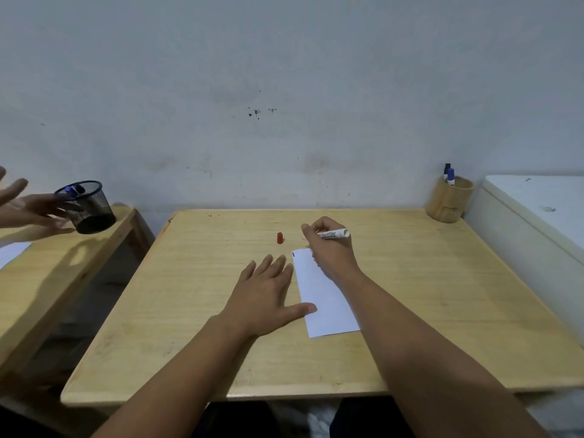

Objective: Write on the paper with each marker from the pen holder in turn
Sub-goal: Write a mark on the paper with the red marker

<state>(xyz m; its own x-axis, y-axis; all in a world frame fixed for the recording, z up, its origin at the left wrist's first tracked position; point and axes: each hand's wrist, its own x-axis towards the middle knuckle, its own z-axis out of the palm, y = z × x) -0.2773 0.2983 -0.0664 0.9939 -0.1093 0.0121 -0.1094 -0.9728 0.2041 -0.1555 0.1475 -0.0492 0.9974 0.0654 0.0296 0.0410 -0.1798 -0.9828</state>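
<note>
The paper [322, 295], a narrow white sheet, lies flat near the middle of the wooden table [410, 311], its long edge running near to far. A short blue mark shows at its far left corner. The left hand [268, 295] rests palm down on the table just left of the sheet, fingers spread, the thumb tip touching the sheet's left edge; this grip holds nothing. The right hand [328, 248] sits over the far end of the sheet, its grip pinched around a white marker [335, 233] whose rear end points right. The tip is hidden by the fingers. A red cap [280, 238] stands alone on the table, far of the left hand. The wooden pen holder [448, 200] stands at the far right corner with two markers inside.
</note>
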